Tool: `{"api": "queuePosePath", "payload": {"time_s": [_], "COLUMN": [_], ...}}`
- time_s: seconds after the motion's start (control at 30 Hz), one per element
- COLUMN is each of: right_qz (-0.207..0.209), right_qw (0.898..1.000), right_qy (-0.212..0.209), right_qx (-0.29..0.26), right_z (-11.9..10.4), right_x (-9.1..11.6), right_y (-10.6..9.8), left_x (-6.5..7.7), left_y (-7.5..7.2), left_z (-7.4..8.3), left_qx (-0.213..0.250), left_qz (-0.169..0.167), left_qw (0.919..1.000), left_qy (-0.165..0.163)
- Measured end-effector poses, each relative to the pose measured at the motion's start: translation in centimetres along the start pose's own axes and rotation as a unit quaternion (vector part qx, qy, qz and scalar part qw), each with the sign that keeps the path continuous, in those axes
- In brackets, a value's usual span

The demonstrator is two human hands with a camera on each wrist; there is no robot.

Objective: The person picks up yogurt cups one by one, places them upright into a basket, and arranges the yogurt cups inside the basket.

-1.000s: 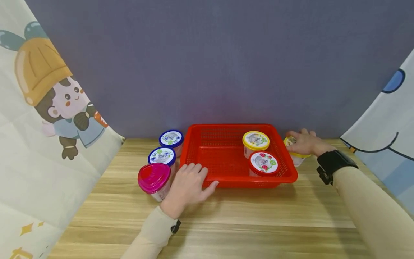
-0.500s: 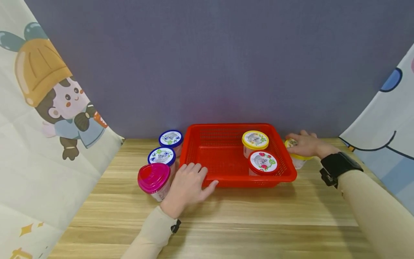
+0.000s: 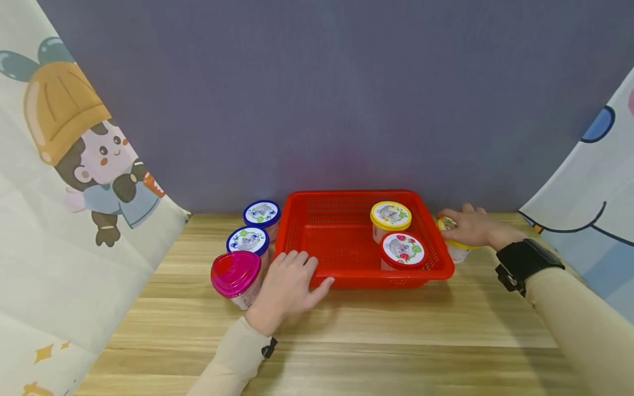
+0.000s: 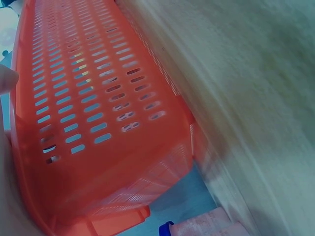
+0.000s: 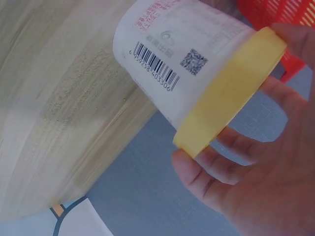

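Note:
My left hand (image 3: 289, 283) lies over the front left corner of a red plastic basket (image 3: 364, 274), fingers curled over the rim and thumb outside it. To the right of the basket, my right hand (image 3: 470, 226) grips a white tub with a yellow lid (image 5: 226, 93) from above. The right wrist view shows fingertips and thumb around the lid's edge, with a barcode on the tub's side. Inside the basket, on its right side, stand another yellow-lidded tub (image 3: 391, 215) and a red-lidded tub (image 3: 403, 249).
Left of the basket stand two blue-lidded tubs, the rear one (image 3: 262, 213) and the nearer one (image 3: 247, 240). In front of them is a tub with a pink, rounded-triangle lid (image 3: 236, 274), close to my left wrist. A grey backdrop (image 3: 317, 99) rises behind the wooden table (image 3: 366, 341).
My right wrist has shifted slightly right and toward me, and the hand has settled differently around the yellow lid. The left hand and the basket look almost unmoved.

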State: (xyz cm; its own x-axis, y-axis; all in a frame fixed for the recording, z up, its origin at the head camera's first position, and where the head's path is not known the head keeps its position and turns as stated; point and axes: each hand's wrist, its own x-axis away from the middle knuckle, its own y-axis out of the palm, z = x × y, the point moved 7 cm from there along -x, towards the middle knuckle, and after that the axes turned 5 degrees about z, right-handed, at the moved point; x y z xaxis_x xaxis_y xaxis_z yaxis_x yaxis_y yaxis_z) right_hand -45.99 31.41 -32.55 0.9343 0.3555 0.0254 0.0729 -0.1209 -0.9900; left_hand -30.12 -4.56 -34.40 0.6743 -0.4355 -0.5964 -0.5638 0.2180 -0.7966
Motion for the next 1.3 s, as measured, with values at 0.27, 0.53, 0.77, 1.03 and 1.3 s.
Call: {"api": "queuePosePath", "payload": {"time_s": [0.27, 0.53, 0.77, 1.03, 1.3], "right_qz": [0.014, 0.032, 0.037, 0.043, 0.054], "right_qw": [1.000, 0.999, 0.999, 0.998, 0.997], "right_qy": [-0.010, -0.009, -0.002, -0.011, -0.015], "right_qx": [0.008, 0.010, 0.031, 0.053, 0.048], "right_z": [0.0, -0.2, -0.4, -1.3, -1.8], "right_x": [0.5, 1.0, 1.5, 1.9, 2.3], "right_y": [-0.3, -1.4, -2.9, -5.4, -7.2], "left_x": [0.0, 0.1, 0.0, 0.1, 0.0], "left_y": [0.0, -0.1, -0.1, -0.3, -0.3], "left_z": [0.0, 0.0, 0.1, 0.1, 0.2], "left_qx": [0.002, 0.001, 0.000, -0.001, 0.003], "left_qz": [-0.003, 0.004, -0.001, 0.002, 0.000], "left_qw": [1.0000, 1.0000, 1.0000, 1.0000, 1.0000], "left_qy": [-0.003, -0.002, -0.002, -0.002, -0.001]}}
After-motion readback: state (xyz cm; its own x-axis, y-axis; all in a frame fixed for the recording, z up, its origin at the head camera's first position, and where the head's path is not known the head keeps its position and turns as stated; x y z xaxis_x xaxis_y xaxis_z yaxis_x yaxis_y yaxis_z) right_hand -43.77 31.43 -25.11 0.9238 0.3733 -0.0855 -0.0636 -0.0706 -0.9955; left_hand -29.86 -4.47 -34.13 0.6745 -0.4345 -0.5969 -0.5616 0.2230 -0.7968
